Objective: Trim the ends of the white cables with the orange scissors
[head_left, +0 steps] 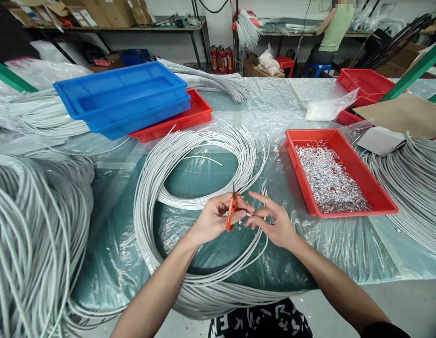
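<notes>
My left hand [218, 216] is closed around small orange-handled scissors [232, 211], their dark pointed blades directed away from me. Its thumb and fingertips meet those of my right hand [272, 221] over the green-topped table. The right thumb and fingers pinch a thin white cable end [249, 214], mostly covered by the fingers, while the index finger stretches forward. Around and below both hands lies a coil of white cables [147, 202], its loose cut ends pointing away at the far right side. More cable ends [263, 191] show just behind my right hand.
On the right stands a red tray [376, 192] of small shiny metal pieces. Blue trays [133, 94] rest on a red tray [200, 110] at back left. Large grey cable bundles [38, 234] fill the left side; another coil [411, 188] lies far right. A person [335, 30] sits behind.
</notes>
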`<state>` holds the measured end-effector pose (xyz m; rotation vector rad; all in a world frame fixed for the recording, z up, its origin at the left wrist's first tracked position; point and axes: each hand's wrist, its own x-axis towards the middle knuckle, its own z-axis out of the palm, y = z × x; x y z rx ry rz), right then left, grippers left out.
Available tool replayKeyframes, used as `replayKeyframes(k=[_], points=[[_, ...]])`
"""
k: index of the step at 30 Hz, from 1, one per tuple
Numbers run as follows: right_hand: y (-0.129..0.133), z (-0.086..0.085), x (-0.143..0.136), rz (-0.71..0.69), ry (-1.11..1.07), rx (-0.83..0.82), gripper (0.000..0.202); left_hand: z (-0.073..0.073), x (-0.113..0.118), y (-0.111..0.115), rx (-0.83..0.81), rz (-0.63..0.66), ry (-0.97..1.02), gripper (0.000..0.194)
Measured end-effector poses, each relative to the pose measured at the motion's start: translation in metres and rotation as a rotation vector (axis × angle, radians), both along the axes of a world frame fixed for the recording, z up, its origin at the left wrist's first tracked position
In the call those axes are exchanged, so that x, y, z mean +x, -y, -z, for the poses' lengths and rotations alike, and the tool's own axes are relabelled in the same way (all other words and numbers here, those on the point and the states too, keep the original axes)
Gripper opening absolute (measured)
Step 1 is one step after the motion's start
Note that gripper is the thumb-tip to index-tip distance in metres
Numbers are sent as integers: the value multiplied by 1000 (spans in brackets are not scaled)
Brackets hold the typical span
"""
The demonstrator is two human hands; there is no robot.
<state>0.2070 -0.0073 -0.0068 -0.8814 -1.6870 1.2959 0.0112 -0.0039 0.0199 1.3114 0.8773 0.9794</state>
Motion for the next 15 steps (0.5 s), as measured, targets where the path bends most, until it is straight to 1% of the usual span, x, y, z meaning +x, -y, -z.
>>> replayKeyframes(k=[2, 4, 10, 12, 15], points=[[0, 1, -1, 14, 30, -5, 52, -1, -1, 0, 25, -40, -35, 23], [1, 2, -1, 39, 72, 26, 51, -1, -2, -1, 51, -62, -76, 23], [-1, 5, 0, 60, 139, 152, 48, 0, -3, -3, 92, -26, -160, 23], [-1, 3, 1, 53, 142, 148, 48, 0, -3, -3, 107, -24, -164, 21], [-1, 1, 1, 47, 144, 99, 48, 2, -3, -2, 123, -42, -147, 18]])
